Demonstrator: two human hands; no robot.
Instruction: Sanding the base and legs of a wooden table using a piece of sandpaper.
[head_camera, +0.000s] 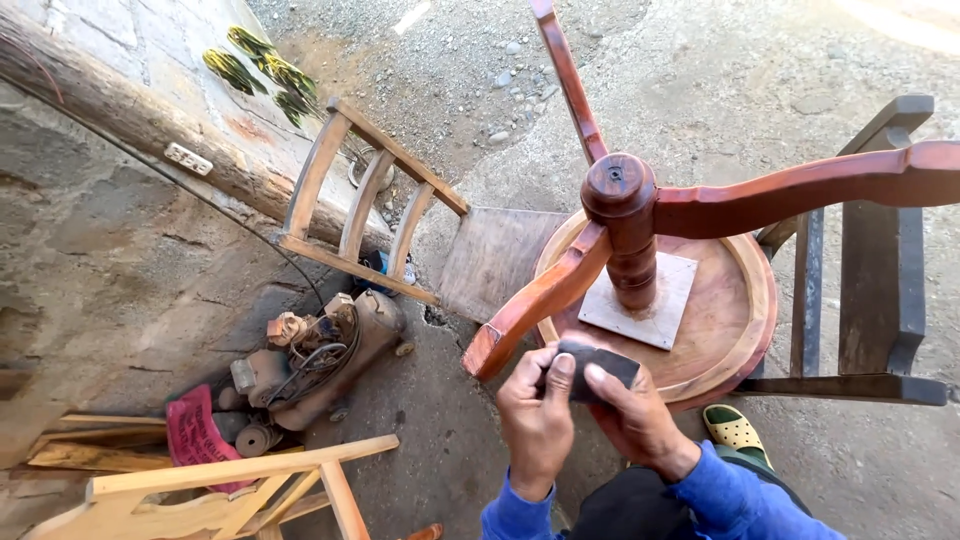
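Low in the view, just in front of the person's knees, both hands close together on one dark sanding block (597, 366): the left hand (535, 420) curls around its near end with the thumb on top, and the right hand (632, 415) pinches it from the other side. Its long axis runs left to right, and it sits at the rim of one upturned round pedestal table (745, 320). That table's turned column (625, 225) points up toward the camera, with three curved reddish legs splaying outward. One dark chair (870, 290) stands on the right, one pale chair back (365, 205) leans on the left, and one compressor (320, 360) lies on the concrete floor.
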